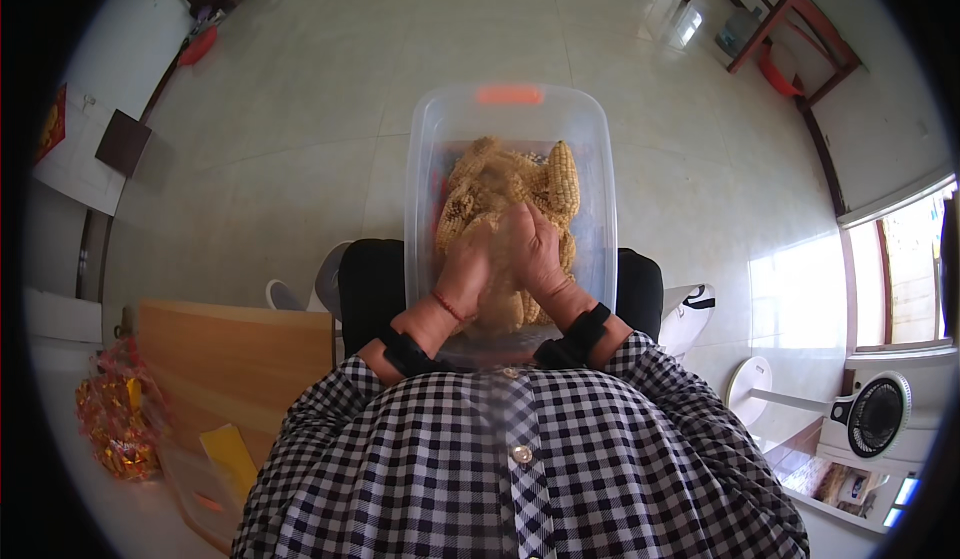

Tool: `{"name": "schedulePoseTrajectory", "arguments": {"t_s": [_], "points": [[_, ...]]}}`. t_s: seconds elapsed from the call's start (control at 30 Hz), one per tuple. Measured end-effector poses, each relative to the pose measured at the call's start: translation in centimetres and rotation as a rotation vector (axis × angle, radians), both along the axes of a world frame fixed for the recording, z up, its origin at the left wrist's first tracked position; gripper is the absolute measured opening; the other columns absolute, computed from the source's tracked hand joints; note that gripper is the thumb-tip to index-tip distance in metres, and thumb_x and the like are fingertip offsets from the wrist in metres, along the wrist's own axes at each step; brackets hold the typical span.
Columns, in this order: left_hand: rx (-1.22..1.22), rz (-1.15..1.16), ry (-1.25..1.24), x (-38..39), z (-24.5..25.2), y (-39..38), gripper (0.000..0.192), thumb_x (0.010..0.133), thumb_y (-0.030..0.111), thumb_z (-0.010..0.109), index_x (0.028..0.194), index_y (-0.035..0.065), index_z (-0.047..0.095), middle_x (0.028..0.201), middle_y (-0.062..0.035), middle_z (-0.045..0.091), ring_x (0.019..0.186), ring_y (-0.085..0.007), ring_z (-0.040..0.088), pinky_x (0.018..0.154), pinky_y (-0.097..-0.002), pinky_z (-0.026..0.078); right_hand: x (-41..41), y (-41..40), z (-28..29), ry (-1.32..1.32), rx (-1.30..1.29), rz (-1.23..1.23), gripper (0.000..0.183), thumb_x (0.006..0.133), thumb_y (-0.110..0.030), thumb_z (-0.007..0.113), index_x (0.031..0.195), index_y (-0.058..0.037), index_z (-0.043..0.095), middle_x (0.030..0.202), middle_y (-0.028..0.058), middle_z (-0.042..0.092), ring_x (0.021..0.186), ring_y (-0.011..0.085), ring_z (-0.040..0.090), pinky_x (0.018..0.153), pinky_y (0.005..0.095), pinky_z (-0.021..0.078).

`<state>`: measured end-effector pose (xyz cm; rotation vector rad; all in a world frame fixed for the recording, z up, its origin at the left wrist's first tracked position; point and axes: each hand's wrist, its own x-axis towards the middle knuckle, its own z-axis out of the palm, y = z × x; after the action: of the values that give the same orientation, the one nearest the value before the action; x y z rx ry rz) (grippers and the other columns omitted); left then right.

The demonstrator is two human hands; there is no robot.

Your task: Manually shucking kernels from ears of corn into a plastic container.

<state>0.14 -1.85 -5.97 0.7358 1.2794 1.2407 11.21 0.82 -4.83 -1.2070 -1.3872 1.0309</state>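
A clear plastic storage bin [418, 184] with an orange latch [510, 94] stands between my knees. Dried ears of corn [564, 176] are piled in it, some with papery husk. Loose kernels or bits show at the far end of the pile. Over the middle of the pile, my left hand [466, 268] and my right hand [534, 250] are close together with fingers curled inward. My right thumb points away from me. A blurred streak crosses the view between the hands, and anything inside their curled fingers is hidden.
At the left are a wooden board or tabletop [232, 364] with a yellow item [229, 458] and a bag of wrapped goods [116, 424]. A white fan [877, 415] is at the right. Farther off are a reddish wooden stand [806, 15] and a water jug [739, 32] on the tiled floor.
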Motion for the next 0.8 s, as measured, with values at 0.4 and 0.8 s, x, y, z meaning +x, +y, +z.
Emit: {"name": "schedulePoseTrajectory", "arguments": {"t_s": [0.4, 0.8], "points": [[0.609, -0.206, 0.648, -0.3, -0.9, 0.0, 0.012, 0.086, 0.010, 0.048, 0.092, 0.0037, 0.056, 0.077, -0.0179, 0.057, 0.073, -0.0353, 0.057, 0.061, -0.0426, 0.045, 0.0, 0.2, -0.8, -0.121, -0.012, -0.021, 0.038, 0.093, -0.030, 0.037, 0.082, 0.0027, 0.052, 0.074, 0.0267, 0.054, 0.074, 0.0451, 0.051, 0.066, 0.0447, 0.0410], [0.509, -0.283, 1.268, 0.0, 0.8, -0.2, 0.015, 0.077, 0.021, 0.055, 0.083, 0.0070, 0.052, 0.067, -0.0145, 0.059, 0.061, -0.0339, 0.059, 0.053, -0.0414, 0.048, -0.1, -0.7, -1.1, -0.227, 0.079, 0.039, 0.030, 0.092, -0.024, 0.040, 0.079, 0.0005, 0.049, 0.073, 0.0248, 0.053, 0.072, 0.0451, 0.050, 0.064, 0.0481, 0.0396]]}}
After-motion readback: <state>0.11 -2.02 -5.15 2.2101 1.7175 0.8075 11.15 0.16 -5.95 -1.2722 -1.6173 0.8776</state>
